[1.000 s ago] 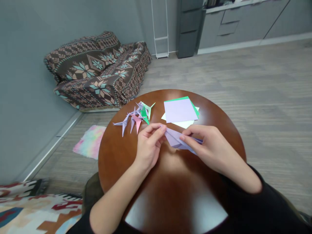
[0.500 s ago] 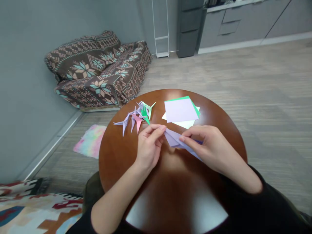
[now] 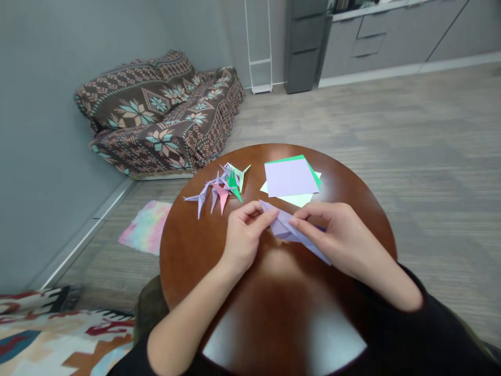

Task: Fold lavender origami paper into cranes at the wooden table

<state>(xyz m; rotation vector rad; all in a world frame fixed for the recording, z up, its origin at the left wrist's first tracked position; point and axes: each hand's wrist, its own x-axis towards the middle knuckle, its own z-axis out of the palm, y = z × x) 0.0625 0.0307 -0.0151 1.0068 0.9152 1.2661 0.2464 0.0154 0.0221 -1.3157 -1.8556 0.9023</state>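
Observation:
A partly folded sheet of lilac origami paper (image 3: 286,228) is held above the near half of the table, between my two hands. My left hand (image 3: 246,232) pinches its upper left part between thumb and fingers, with a pointed tip showing past them. On the other side my right hand (image 3: 332,232) grips the paper's right part, thumb on top. The paper slants down to the right, and some of it is hidden behind the right hand. Beyond my left hand lies a group of folded paper cranes (image 3: 201,198) in lilac, pink and green.
The round brown wooden table (image 3: 195,256) carries a stack of square paper sheets (image 3: 291,177), lilac over green and pale green. A sofa (image 3: 164,115) with a patterned cover stands beyond it at left. A pastel fluffy mat (image 3: 143,227) lies on the floor.
My left hand has shifted slightly right along the paper, so the pointed tip now shows beyond its fingers. My right hand keeps its grip almost unmoved.

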